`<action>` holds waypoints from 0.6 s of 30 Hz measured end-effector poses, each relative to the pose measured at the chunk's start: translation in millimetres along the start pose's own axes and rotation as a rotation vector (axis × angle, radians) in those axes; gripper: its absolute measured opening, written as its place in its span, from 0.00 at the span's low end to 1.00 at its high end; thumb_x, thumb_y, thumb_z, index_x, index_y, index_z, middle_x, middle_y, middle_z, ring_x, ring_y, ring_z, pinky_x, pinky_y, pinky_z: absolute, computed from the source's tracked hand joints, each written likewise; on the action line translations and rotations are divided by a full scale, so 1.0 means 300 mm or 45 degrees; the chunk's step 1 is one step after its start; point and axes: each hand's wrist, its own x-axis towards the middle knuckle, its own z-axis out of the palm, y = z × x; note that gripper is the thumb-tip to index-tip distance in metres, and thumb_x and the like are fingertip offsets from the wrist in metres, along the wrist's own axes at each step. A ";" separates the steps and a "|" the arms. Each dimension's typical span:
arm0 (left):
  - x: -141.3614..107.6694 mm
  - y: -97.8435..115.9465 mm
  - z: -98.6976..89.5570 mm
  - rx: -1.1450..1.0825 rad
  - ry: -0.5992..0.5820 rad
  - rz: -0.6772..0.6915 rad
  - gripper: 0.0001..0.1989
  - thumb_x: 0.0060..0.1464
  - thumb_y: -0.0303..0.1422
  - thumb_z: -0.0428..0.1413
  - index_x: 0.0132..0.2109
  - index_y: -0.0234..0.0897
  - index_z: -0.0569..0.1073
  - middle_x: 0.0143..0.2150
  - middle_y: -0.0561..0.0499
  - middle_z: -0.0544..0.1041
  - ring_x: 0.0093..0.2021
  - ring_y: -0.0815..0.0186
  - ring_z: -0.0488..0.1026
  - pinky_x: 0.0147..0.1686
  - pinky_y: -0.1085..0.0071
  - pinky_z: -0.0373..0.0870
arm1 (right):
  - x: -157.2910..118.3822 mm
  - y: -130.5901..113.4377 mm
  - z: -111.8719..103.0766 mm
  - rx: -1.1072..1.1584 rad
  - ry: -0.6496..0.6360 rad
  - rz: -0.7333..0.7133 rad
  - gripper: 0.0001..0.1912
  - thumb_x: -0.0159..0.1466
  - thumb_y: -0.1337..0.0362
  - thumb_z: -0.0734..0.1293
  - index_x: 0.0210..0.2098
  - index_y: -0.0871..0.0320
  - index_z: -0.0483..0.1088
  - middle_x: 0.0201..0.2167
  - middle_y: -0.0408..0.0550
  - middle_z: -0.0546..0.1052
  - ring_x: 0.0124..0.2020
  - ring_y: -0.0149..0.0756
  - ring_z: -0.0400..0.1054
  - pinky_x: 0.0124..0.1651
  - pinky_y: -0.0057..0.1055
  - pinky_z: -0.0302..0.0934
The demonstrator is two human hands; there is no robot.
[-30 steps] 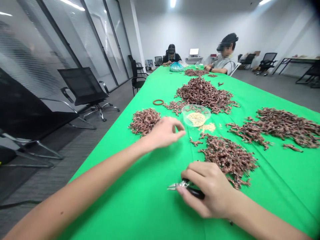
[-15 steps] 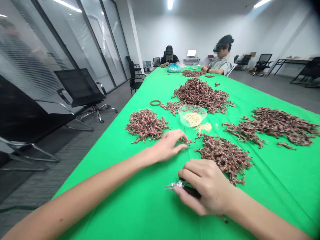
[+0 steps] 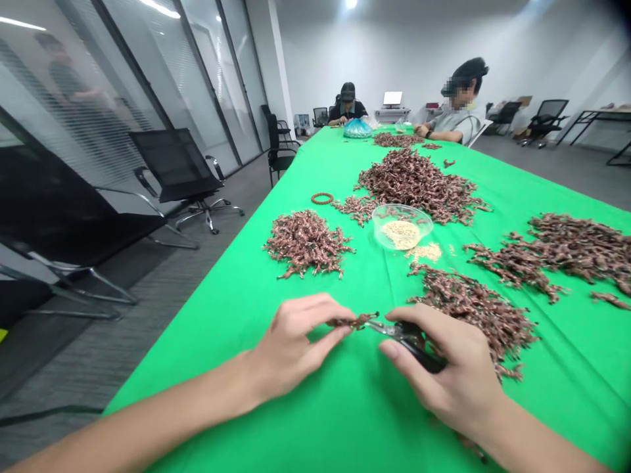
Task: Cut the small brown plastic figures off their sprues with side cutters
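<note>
Brown figure (image 3: 363, 320) pinched by left hand (image 3: 290, 336); pliers (image 3: 407, 337) clasped by right hand (image 3: 456, 358), tips near figure's right end, contact unclear. Figure could be knocked loose if pliers slip.

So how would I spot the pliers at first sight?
Find the green table, then the right hand at its near end. The pliers sit in that hand, aimed at a brown piece in the left hand. Unlike nearby brown piles, they have silver tips and black handles.

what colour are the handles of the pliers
The pliers' handles are black, as the head view shows.
</note>
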 end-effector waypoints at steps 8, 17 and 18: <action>-0.020 0.053 0.027 -0.224 -0.005 -0.091 0.07 0.56 0.24 0.60 0.43 0.33 0.78 0.37 0.49 0.81 0.37 0.68 0.77 0.40 0.73 0.72 | 0.014 -0.036 0.010 0.506 -0.199 0.592 0.08 0.62 0.55 0.70 0.35 0.53 0.76 0.29 0.41 0.77 0.29 0.30 0.68 0.30 0.25 0.61; -0.031 0.078 0.010 -0.325 0.006 -0.030 0.08 0.53 0.23 0.63 0.42 0.32 0.79 0.34 0.48 0.81 0.34 0.69 0.77 0.38 0.74 0.73 | 0.019 -0.057 0.023 1.138 -0.366 1.066 0.16 0.60 0.50 0.71 0.29 0.58 0.75 0.24 0.45 0.75 0.24 0.27 0.63 0.27 0.24 0.56; -0.031 0.077 0.010 -0.338 0.004 -0.022 0.09 0.53 0.23 0.63 0.42 0.33 0.80 0.34 0.48 0.81 0.34 0.69 0.77 0.38 0.74 0.73 | 0.019 -0.058 0.025 1.200 -0.380 1.097 0.17 0.60 0.50 0.70 0.29 0.59 0.75 0.24 0.46 0.75 0.24 0.27 0.63 0.26 0.24 0.54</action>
